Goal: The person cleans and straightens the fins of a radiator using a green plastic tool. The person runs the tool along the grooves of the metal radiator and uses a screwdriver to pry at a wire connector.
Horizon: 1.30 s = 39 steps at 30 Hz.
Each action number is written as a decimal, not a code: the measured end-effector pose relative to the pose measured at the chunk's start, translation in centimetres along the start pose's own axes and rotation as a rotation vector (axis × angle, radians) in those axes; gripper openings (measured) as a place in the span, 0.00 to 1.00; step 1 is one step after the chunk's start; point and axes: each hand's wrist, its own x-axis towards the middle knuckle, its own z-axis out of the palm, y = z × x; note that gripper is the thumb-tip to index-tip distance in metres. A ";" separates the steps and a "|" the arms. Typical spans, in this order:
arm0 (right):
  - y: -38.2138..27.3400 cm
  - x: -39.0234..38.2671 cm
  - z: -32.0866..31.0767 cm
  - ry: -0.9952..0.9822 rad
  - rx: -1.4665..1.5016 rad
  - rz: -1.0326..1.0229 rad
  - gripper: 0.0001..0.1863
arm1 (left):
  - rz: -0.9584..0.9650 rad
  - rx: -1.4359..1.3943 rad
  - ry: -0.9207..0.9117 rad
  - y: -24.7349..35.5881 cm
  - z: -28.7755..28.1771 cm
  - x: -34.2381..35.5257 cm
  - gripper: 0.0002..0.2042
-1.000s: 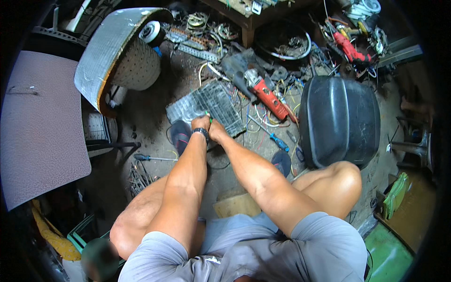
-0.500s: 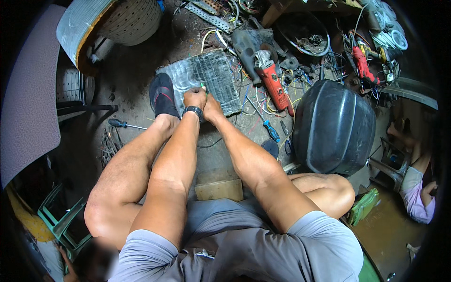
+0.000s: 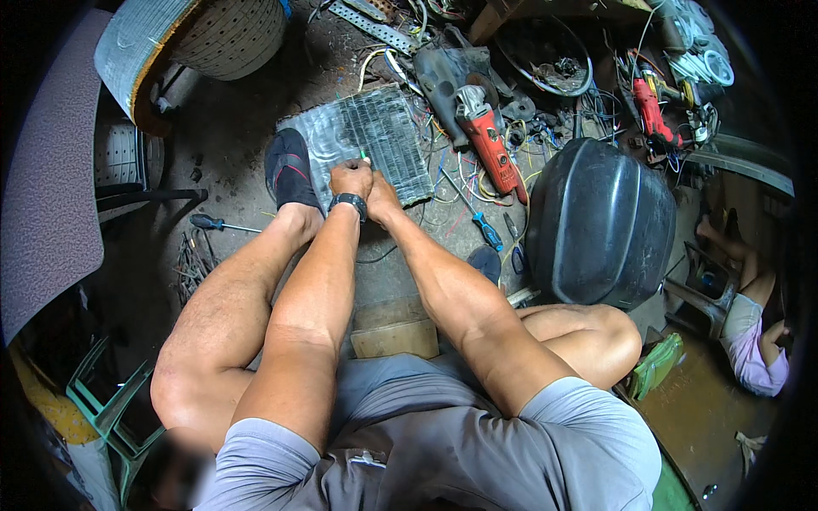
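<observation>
My left hand point(image 3: 350, 181) and my right hand point(image 3: 380, 194) are closed together around a small green tool point(image 3: 363, 156) at the lower part of a grey, finned metal panel point(image 3: 396, 140) on the floor; the tool's working end is hidden. My left shoe point(image 3: 288, 162) rests against the panel's left side. To the right of the panel lie a red angle grinder point(image 3: 492, 149), a blue-handled screwdriver point(image 3: 486, 228) and pliers point(image 3: 515, 247). Another screwdriver point(image 3: 209, 221) lies left of my foot.
A black plastic case point(image 3: 601, 221) stands right of me; curved perforated metal parts point(image 3: 230, 34) are upper left. Loose wires, a red power tool point(image 3: 649, 111) and a wheel rim point(image 3: 588, 81) crowd the back. Another person point(image 3: 750, 332) is at the far right, by a dark chair point(image 3: 707, 281).
Since a second ago the view has shifted, raising the scene in the picture and revealing the person at right. My hands stay together on the panel; little differs in the last half second.
</observation>
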 end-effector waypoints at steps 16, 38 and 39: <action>1.7 -1.3 0.4 0.001 0.000 0.043 0.25 | 0.040 0.012 0.051 -2.7 1.2 -0.4 0.16; 2.4 -3.0 0.2 0.011 -0.011 0.024 0.24 | -0.014 -0.007 0.030 -2.9 0.9 -2.8 0.17; 2.6 -3.0 0.1 0.015 -0.010 0.026 0.24 | -0.012 -0.007 0.027 -2.7 1.0 -2.9 0.17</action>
